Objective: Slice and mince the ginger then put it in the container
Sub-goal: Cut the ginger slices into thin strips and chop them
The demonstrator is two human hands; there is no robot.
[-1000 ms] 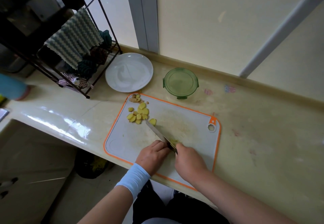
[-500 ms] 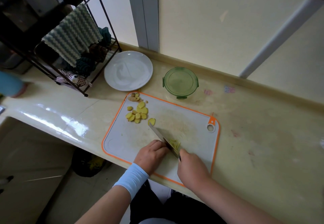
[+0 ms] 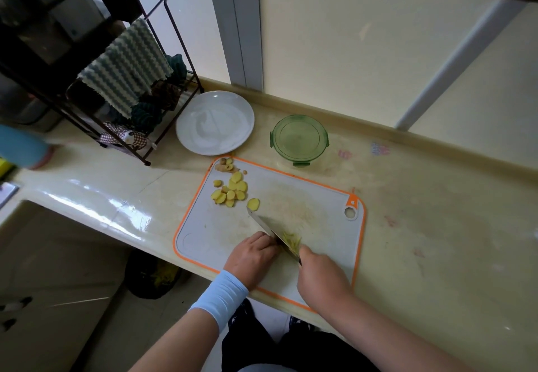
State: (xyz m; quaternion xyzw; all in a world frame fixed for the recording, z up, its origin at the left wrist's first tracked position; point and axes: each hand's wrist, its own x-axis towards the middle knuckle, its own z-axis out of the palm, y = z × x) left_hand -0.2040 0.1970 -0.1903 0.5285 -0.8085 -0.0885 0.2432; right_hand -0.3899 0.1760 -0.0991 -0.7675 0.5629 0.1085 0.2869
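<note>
Cutting ginger shreds (image 3: pixel 292 239) on cutting board (image 3: pixel 320 197)
Gripping knife (image 3: pixel 267 227) in right hand (image 3: pixel 320 278), curling left hand (image 3: pixel 253 258) against blade, hold unseen; pose same as before.

Cutting board (image 3: pixel 203 234): pale grey-white face, orange rim. At its far-left corner, ginger slices (image 3: pixel 233 191) are bright yellow, and the unpeeled ginger knob (image 3: pixel 225 165) beside them is tan. Towards its near edge, ginger strips (image 3: pixel 292 239) are pale yellow-green against the steel-grey knife (image 3: pixel 262 221). Beyond the board: container (image 3: pixel 300 138), translucent green; plate (image 3: pixel 215 122), plain white. Left of the board, cloth (image 3: pixel 128 65) — wavy grey-green and cream stripes — on a dark brown rack (image 3: pixel 174 36). Wristband (image 3: pixel 221 296): pale blue. Countertop (image 3: pixel 436 226): glossy cream.
</note>
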